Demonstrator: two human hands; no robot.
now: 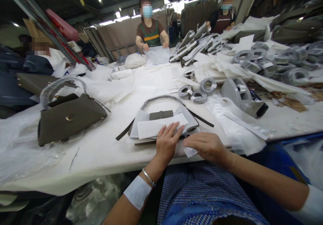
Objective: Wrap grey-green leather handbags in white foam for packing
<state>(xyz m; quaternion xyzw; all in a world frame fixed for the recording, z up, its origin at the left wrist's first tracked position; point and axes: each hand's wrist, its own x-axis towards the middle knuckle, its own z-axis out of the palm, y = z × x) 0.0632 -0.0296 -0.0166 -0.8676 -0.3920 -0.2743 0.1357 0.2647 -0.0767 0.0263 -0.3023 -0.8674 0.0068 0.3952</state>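
A grey handbag (pixel 161 115) lies flat near the table's front edge, mostly covered by white wrapping paper (pixel 156 128); its wrapped handle (pixel 161 98) arches behind it. My left hand (pixel 167 143) lies flat on the paper, fingers stretched out. My right hand (pixel 205 146) rests beside it at the table edge, fingers pressed onto a small white paper piece (pixel 189 152).
A second grey handbag (pixel 68 119) with a wrapped handle lies at the left. Rolls of wrapped straps (pixel 196 93), a tape dispenser (pixel 243 97), and plastic sheets (pixel 234 124) lie at the right. Bags are stacked (pixel 194 44) at the back. Other people work across the white table (pixel 101 151).
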